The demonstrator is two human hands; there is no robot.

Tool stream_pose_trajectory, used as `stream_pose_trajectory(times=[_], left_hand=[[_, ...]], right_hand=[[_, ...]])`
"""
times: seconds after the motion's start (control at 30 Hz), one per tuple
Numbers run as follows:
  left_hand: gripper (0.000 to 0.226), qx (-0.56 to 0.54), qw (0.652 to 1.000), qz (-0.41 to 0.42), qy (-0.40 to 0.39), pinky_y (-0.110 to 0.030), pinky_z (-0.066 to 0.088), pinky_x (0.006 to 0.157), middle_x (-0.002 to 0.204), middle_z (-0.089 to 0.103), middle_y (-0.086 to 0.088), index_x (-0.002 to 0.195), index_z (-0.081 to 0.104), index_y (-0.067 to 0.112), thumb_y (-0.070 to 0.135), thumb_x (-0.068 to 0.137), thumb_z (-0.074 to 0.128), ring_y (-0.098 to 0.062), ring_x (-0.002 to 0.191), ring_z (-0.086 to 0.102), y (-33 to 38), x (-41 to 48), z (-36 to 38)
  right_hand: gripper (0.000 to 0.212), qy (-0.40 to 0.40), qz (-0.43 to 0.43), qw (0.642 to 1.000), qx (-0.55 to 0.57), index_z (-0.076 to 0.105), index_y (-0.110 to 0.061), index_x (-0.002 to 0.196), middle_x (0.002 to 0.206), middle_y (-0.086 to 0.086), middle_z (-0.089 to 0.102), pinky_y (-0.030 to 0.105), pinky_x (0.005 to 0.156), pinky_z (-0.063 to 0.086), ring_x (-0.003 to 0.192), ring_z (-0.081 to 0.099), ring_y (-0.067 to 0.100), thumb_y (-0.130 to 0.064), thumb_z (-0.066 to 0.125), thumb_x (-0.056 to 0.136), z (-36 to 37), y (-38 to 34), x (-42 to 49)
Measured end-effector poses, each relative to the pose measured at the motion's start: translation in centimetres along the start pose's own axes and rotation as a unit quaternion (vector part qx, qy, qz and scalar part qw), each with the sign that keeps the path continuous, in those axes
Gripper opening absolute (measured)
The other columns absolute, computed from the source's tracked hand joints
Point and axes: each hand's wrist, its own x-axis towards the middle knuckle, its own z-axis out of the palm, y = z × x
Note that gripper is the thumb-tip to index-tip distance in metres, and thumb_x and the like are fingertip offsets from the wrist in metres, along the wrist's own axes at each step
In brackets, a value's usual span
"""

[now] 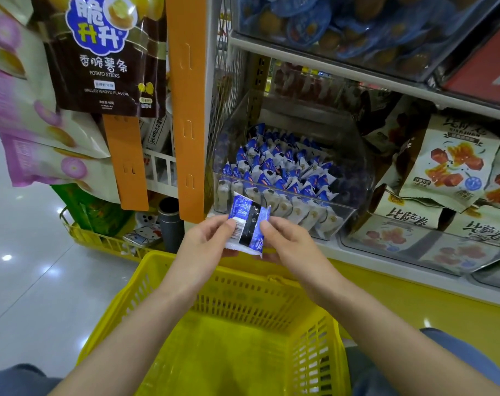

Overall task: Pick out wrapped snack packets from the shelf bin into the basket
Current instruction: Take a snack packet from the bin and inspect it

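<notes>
So the left hand [206, 241] and right hand [285, 238] each pinched a side edge of the blue-and-white wrapped snack packet [247, 224], long axis roughly upright; it hung over the far rim of the yellow slatted plastic basket [243, 307]; the drop straight down looked clear to me; clear plastic shelf bin [357, 167] just behind, orange hanging strip [190, 110] to the left.

floor [28, 267] on my left: glossy pale tile, light spots [6, 257] reflected | ahead: white metal shelving [357, 71], wire mesh side [224, 95] | orange hang strips [186, 110] | yellow plinth [414, 292] below
</notes>
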Motion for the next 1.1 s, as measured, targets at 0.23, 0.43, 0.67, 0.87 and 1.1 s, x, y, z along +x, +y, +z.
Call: stream_pose_trajectory(times=[0.23,0.43,0.67,0.87,1.1], left_hand=[[0.028,0.242,0.954,0.173,0.034,-0.005,0.039,0.075,0.103,0.053,0.014,0.106,0.052,0.028,0.027,0.081,0.066,0.006,0.096,0.051,-1.0,-0.3,0.2],[0.025,0.23,0.96,0.158,0.006,-0.01,0.044,0.072,0.103,0.059,0.013,0.106,0.057,0.024,0.021,0.083,0.066,0.002,0.093,0.054,-1.2,0.0,-0.3],[0.026,0.33,0.923,0.197,-0.021,-0.018,0.047,0.076,0.107,0.059,0.01,0.118,0.052,0.025,0.019,0.092,0.051,-0.004,0.091,0.056,-1.1,-0.4,-0.7],[0.03,0.416,0.888,0.195,-0.013,-0.031,0.048,0.072,0.109,0.061,-0.002,0.124,0.046,0.021,0.02,0.095,0.044,-0.017,0.091,0.058,-1.4,-0.7,-0.6],[0.015,0.546,0.818,0.177,-0.024,-0.022,0.033,0.052,0.095,0.059,0.002,0.109,0.04,0.019,0.029,0.099,0.034,-0.02,0.086,0.061,-1.8,-0.5,-0.7]], right_hand=[[0.015,0.023,0.033,0.995,0.087,0.052,-0.009,0.102,0.103,0.012,0.067,0.02,0.06,0.055,0.071,0.065,0.007,-0.017,0.057,0.091,0.2,-0.1,-0.3],[0.024,0.017,0.026,0.998,0.059,0.048,-0.005,0.108,0.111,0.017,0.062,0.019,0.059,0.055,0.071,0.065,0.006,-0.017,0.059,0.089,0.3,0.0,-0.4],[0.028,-0.01,-0.016,0.999,0.042,0.043,-0.013,0.111,0.098,0.003,0.06,0.018,0.057,0.054,0.062,0.065,0.002,-0.009,0.058,0.088,0.7,0.3,-0.4],[0.027,-0.013,-0.029,0.999,-0.033,0.046,-0.024,0.102,0.092,-0.003,0.058,0.039,0.072,0.058,0.08,0.066,0.023,-0.013,0.064,0.085,1.0,1.5,-0.2],[0.03,-0.031,-0.062,0.99,-0.126,0.046,-0.023,0.108,0.092,-0.007,0.057,0.026,0.062,0.057,0.077,0.068,0.023,-0.013,0.063,0.086,1.4,2.8,-0.5]])
